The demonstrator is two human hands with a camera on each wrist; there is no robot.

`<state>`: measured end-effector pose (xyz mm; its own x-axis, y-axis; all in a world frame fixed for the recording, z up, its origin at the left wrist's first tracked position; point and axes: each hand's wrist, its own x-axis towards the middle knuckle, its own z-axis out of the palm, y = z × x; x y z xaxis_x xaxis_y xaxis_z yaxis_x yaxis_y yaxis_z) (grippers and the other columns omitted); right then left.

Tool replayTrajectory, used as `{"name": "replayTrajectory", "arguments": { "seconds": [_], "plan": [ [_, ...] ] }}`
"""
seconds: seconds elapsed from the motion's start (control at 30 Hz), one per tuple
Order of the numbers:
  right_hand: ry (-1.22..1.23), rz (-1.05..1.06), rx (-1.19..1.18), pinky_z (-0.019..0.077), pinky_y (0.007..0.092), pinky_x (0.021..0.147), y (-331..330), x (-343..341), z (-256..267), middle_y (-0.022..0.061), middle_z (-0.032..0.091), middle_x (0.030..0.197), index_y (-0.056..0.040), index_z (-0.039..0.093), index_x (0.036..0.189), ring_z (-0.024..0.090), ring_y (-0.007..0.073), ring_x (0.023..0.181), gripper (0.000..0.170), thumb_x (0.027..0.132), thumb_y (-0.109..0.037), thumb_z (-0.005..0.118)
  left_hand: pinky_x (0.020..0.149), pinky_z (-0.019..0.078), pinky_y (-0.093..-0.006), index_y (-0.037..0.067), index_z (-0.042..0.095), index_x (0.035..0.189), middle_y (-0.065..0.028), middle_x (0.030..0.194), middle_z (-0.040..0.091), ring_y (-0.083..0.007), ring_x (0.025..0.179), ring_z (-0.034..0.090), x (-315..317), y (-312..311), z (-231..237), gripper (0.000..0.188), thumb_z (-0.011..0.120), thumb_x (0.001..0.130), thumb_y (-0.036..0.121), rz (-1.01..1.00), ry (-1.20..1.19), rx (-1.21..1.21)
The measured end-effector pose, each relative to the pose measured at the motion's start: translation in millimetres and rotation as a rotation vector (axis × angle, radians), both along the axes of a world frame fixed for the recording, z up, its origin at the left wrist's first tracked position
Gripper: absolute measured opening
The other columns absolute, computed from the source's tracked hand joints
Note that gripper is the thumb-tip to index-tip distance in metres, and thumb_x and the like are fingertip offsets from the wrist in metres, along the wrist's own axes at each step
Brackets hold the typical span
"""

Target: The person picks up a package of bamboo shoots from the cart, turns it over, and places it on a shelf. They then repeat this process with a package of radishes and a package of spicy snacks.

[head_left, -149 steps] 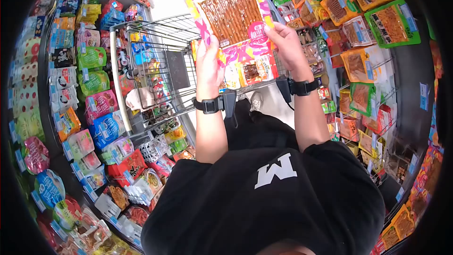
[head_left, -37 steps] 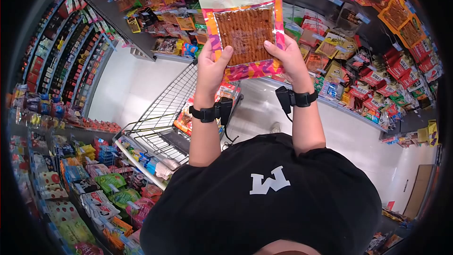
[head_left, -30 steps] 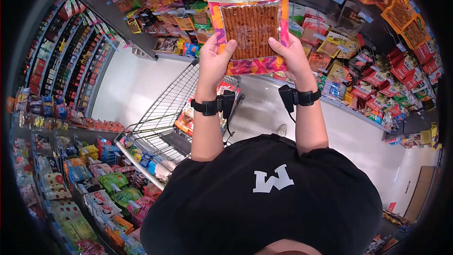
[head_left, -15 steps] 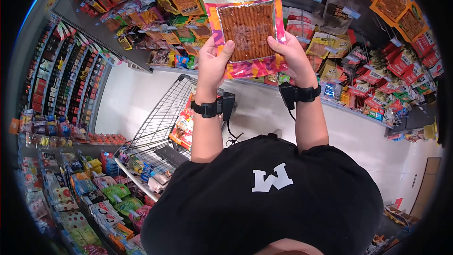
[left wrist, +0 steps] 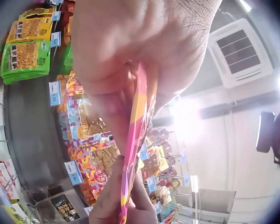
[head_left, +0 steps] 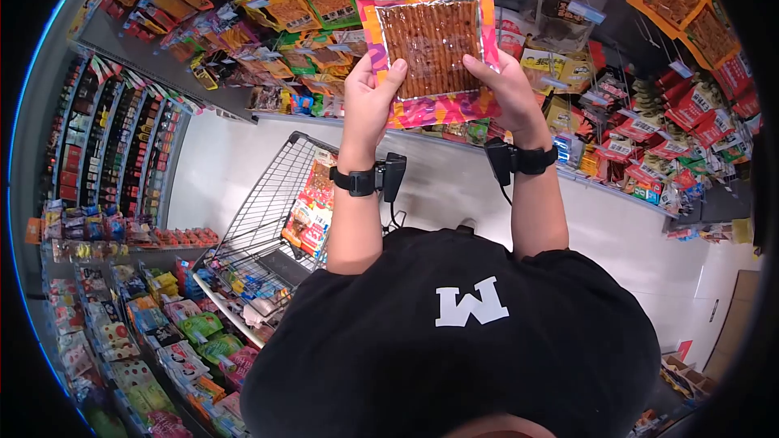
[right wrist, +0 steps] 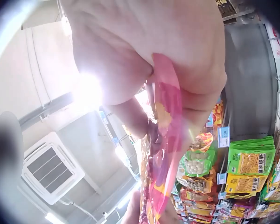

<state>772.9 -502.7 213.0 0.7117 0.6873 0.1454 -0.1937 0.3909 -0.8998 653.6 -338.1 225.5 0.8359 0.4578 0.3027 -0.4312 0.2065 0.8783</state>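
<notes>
A flat pink, orange and white snack packet (head_left: 430,49), its clear window showing brown sticks, is held up at the top centre of the head view. The left hand (head_left: 369,105) pinches its left edge with the thumb on the near face; the right hand (head_left: 513,97) pinches the right edge the same way. Seen edge-on in the left wrist view, the packet (left wrist: 139,116) sits between thumb and fingers of the left hand (left wrist: 140,42). From the right wrist, the packet (right wrist: 165,121) runs down out of the right hand (right wrist: 149,51). Most fingers are hidden behind it.
A wire shopping cart (head_left: 256,195) stands at the left, with colourful packets (head_left: 310,211) inside. Hanging snack bags (head_left: 633,138) fill the racks ahead and right. More bags (head_left: 195,324) line the lower left, beside a pale floor (head_left: 215,154).
Since the earliest frame, the packet shows its other face and the surroundings have swung round. In the last second, the cart has shifted slightly left in view; both hands keep their hold.
</notes>
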Motion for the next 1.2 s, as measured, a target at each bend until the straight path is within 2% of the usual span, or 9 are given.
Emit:
{"name": "replayTrajectory", "arguments": {
  "seconds": [0.33, 0.4, 0.43, 0.57, 0.7, 0.77, 0.9, 1.17, 1.2],
  "plan": [
    [-0.06, -0.032, 0.055, 0.0472, 0.0294, 0.089, -13, 12, 4, 0.007, 0.064, 0.109, 0.0032, 0.057, 0.116, 0.06, 0.0137, 0.099, 0.038, 0.086, -0.016, 0.07, 0.079, 0.0486, -0.0217, -0.002, 0.054, 0.116, -0.005, 0.105, 0.064, -0.0071, 0.09, 0.061, 21, -10, 2, 0.028, 0.062, 0.09, 0.006, 0.001, 0.038, 0.123],
    [-0.283, -0.146, -0.178, 0.0492, 0.03, 0.087, -10, 7, 13, 0.0082, 0.064, 0.109, 0.0038, 0.055, 0.116, 0.06, 0.0145, 0.1, 0.042, 0.083, -0.015, 0.073, 0.081, 0.0483, -0.0221, -0.002, 0.054, 0.117, -0.0053, 0.106, 0.064, -0.0075, 0.091, 0.06, 24, -9, 4, 0.029, 0.062, 0.09, 0.006, 0.014, 0.01, 0.146],
    [-0.313, -0.213, -0.243, 0.0505, 0.031, 0.085, -7, 6, 13, 0.0097, 0.064, 0.11, 0.0038, 0.052, 0.119, 0.061, 0.0155, 0.099, 0.051, 0.078, -0.016, 0.077, 0.081, 0.0483, -0.0221, -0.002, 0.054, 0.117, -0.0053, 0.106, 0.064, -0.0075, 0.091, 0.06, 24, -9, 4, 0.029, 0.062, 0.09, 0.006, 0.005, 0.013, 0.144],
    [-0.294, -0.339, -0.22, 0.0506, 0.0326, 0.087, 10, -5, 12, 0.0123, 0.063, 0.112, 0.0028, 0.048, 0.122, 0.062, 0.018, 0.099, 0.061, 0.074, -0.015, 0.081, 0.081, 0.0475, -0.0225, -0.003, 0.054, 0.116, -0.0051, 0.106, 0.064, -0.0077, 0.092, 0.06, 31, -7, 1, 0.029, 0.064, 0.089, 0.007, 0.041, 0.018, 0.237],
    [-0.265, -0.385, -0.235, 0.0508, 0.0327, 0.087, 19, -7, 13, 0.0122, 0.063, 0.111, 0.0028, 0.049, 0.12, 0.062, 0.0182, 0.099, 0.057, 0.074, -0.012, 0.08, 0.08, 0.0467, -0.0225, -0.003, 0.055, 0.113, -0.004, 0.105, 0.063, -0.0071, 0.091, 0.059, 30, 4, 6, 0.027, 0.064, 0.09, 0.008, 0.033, 0.028, 0.272],
    [-0.207, -0.29, -0.194, 0.0511, 0.0323, 0.086, 20, -6, 16, 0.0114, 0.063, 0.111, 0.0026, 0.05, 0.119, 0.062, 0.0178, 0.099, 0.054, 0.076, -0.01, 0.078, 0.081, 0.0467, -0.0226, -0.003, 0.055, 0.113, -0.0039, 0.105, 0.063, -0.0071, 0.091, 0.058, 29, 11, 8, 0.027, 0.064, 0.09, 0.009, 0.01, 0.029, 0.27],
    [-0.275, -0.302, -0.199, 0.0506, 0.0307, 0.084, 31, -6, 14, 0.0096, 0.062, 0.112, 0.0015, 0.047, 0.123, 0.061, 0.0158, 0.099, 0.053, 0.079, -0.008, 0.076, 0.081, 0.0463, -0.0228, -0.003, 0.054, 0.113, -0.0043, 0.104, 0.063, -0.0073, 0.091, 0.058, 28, 22, 7, 0.028, 0.064, 0.09, 0.009, -0.024, -0.003, 0.216],
    [-0.274, -0.336, -0.217, 0.0482, 0.0336, 0.091, 55, -10, 18, 0.0124, 0.062, 0.113, 0.004, 0.045, 0.124, 0.06, 0.019, 0.103, 0.056, 0.078, -0.009, 0.075, 0.079, 0.0465, -0.0226, -0.003, 0.057, 0.11, -0.0033, 0.1, 0.064, -0.0065, 0.087, 0.058, 27, 49, 6, 0.026, 0.064, 0.09, 0.011, -0.002, -0.029, 0.173],
    [-0.343, -0.414, -0.198, 0.0432, 0.0363, 0.097, 62, -12, 19, 0.0159, 0.054, 0.121, 0.0031, 0.041, 0.127, 0.054, 0.0229, 0.111, 0.062, 0.078, -0.012, 0.076, 0.078, 0.0467, -0.0227, -0.003, 0.058, 0.108, -0.0027, 0.098, 0.064, -0.0062, 0.086, 0.058, 28, 50, 11, 0.024, 0.064, 0.09, 0.012, 0.009, -0.014, 0.153]
  ]
}}
